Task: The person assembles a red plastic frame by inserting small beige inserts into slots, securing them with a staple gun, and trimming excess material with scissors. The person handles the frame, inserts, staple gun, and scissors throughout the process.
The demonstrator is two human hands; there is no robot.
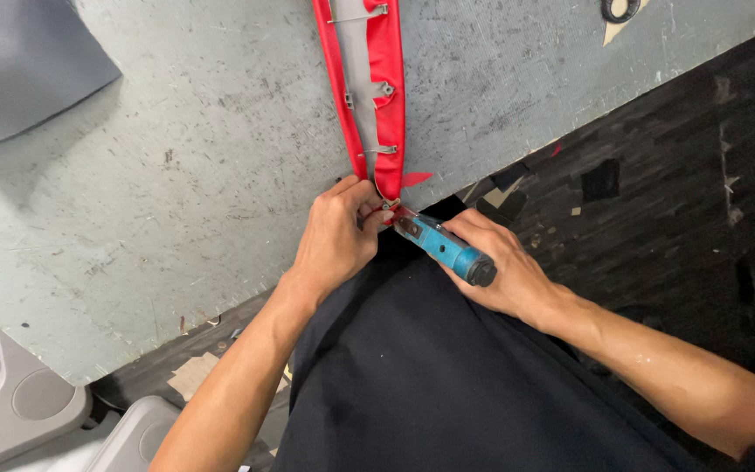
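A long narrow trim panel (369, 79) lies on the grey worn tabletop (176, 175), its grey back wrapped at the edges in red leather-like covering, with small metal clips along it. My left hand (338, 236) pinches the red covering at the panel's near tip, at the table's edge. My right hand (504, 267) grips a blue utility knife (443, 245), whose tip touches the red covering beside my left fingers. A small red offcut flap (414, 179) sticks out to the right of the tip.
A grey sheet of material (19, 61) lies at the table's far left corner. A dark ring-shaped item (619, 9) sits at the top edge. Grey plastic parts (28, 402) stand on the floor at lower left. Dark floor with scraps (657, 175) runs to the right.
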